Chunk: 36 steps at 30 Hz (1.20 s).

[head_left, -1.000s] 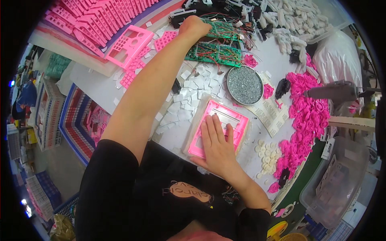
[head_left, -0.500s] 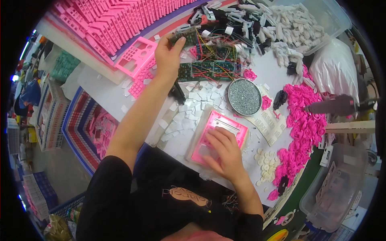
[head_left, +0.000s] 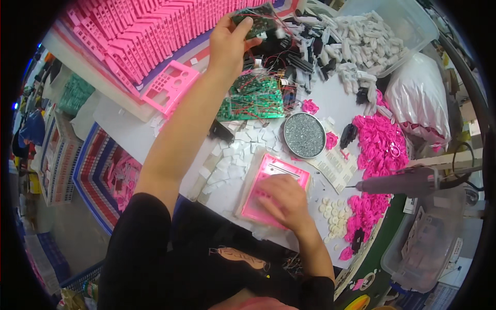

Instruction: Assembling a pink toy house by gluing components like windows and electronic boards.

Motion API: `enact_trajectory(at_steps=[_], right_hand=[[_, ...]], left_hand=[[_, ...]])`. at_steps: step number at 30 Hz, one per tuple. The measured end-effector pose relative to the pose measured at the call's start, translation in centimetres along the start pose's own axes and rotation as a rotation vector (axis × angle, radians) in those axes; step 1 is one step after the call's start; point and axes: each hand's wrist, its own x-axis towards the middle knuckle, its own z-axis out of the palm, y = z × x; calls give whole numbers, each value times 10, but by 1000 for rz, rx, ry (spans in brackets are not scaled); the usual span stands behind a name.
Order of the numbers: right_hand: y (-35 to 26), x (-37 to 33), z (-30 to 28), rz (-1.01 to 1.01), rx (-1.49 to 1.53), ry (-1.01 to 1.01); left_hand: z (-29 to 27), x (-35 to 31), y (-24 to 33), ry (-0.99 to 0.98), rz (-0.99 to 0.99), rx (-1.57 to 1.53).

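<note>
**Wired circuit board [head_left: 258, 19] held far from pink plastic housing [head_left: 267, 173]**

The left hand [head_left: 227, 45] grasps the board between thumb and fingers, over the far worktop [head_left: 126, 121]. The housing lies nearer, slightly right, long axis slanting far-right. Above it, the right hand [head_left: 285, 199] has bent fingers; whether they grip, I cannot tell.

On our pale table [head_left: 124, 129] lie wired green circuit boards [head_left: 253, 106], scattered white squares [head_left: 232, 164], a round dish [head_left: 324, 142] of small grey pieces, cream discs [head_left: 336, 216] and heaped pink plastic parts [head_left: 380, 139].
</note>
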Motion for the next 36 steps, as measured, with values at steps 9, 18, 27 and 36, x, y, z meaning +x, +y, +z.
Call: enact_trajectory(at_steps=[9,18,27,36], right_hand=[[-7,40,-6,560,1400,471],[-3,27,-42,646,832,41],[0,-7,-3,411,620,564],[-1,-15,8,741,1407,648]], left_hand=[[0,-175,46,-657,771,810],[-22,-216,73,-485,-876,232],[-52,-227,42,-312,-871,-68],[-43,-245,28,-220,-845,-192]])
